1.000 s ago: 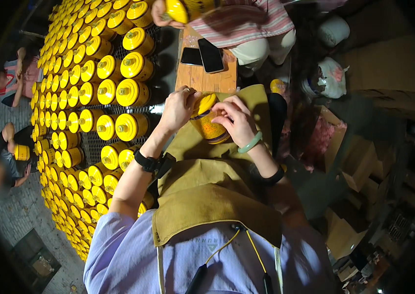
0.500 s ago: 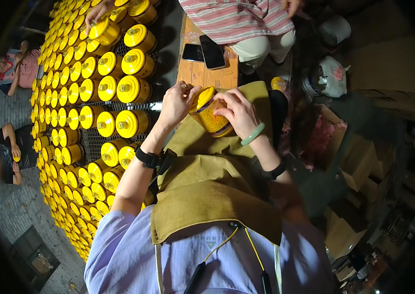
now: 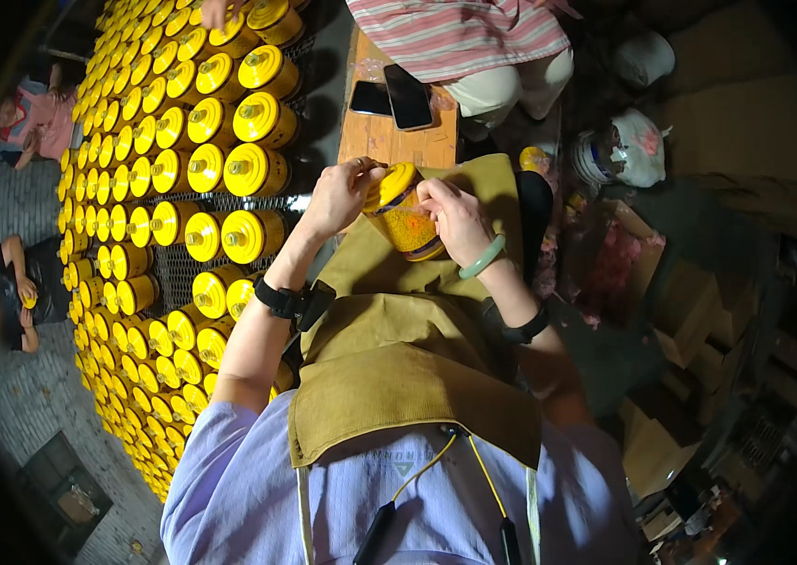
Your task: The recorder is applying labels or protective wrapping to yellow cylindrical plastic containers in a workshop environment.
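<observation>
A yellow canister [image 3: 410, 229] with a stepped yellow lid and dark bands is tilted above my lap. At its left, my left hand [image 3: 340, 195] is closed, its fingertips at the lid's edge. My right hand [image 3: 459, 222] has curled fingers pressed together against the canister's right side; whether a small piece lies between those fingertips is hidden. Beneath both hands spreads my olive apron [image 3: 389, 344].
Rows of yellow canisters [image 3: 246, 237] stand on a dark mesh rack [image 3: 175, 273] at my left. Ahead, two phones [image 3: 408, 99] lie on a wooden bench [image 3: 389, 146] beside a person in a striped apron [image 3: 459, 38]. Cardboard boxes [image 3: 690, 311] and a white bag [image 3: 641, 151] are at right.
My right fingers have drawn together and shifted slightly along the canister's side. Another person's hand at the rack has let go of a yellow canister and pulled back toward the far edge.
</observation>
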Motion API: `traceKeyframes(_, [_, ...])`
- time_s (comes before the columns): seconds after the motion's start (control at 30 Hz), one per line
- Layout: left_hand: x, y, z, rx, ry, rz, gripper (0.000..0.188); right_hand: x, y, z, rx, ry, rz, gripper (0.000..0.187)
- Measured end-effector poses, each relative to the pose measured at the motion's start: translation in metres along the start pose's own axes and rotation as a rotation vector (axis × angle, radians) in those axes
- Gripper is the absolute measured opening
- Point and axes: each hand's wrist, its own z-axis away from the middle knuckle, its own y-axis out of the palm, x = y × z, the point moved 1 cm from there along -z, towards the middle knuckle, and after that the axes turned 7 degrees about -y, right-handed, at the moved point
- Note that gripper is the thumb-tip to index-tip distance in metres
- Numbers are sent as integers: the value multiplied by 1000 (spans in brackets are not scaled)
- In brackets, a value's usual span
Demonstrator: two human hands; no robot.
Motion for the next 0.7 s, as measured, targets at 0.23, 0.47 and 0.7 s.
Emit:
traceKeyframes(0.23, [1,9,-5,-124,-111,15,31,9,-12,16,-20,70,70,10])
traceKeyframes(0.47, [-9,14,-4,-222,4,-74,29,8,-17,14,159,-6,493,25])
traceKeyframes(0.7, [-10,26,-1,-238,-39,-55,29,22,-33,26,137,-231,233,18])
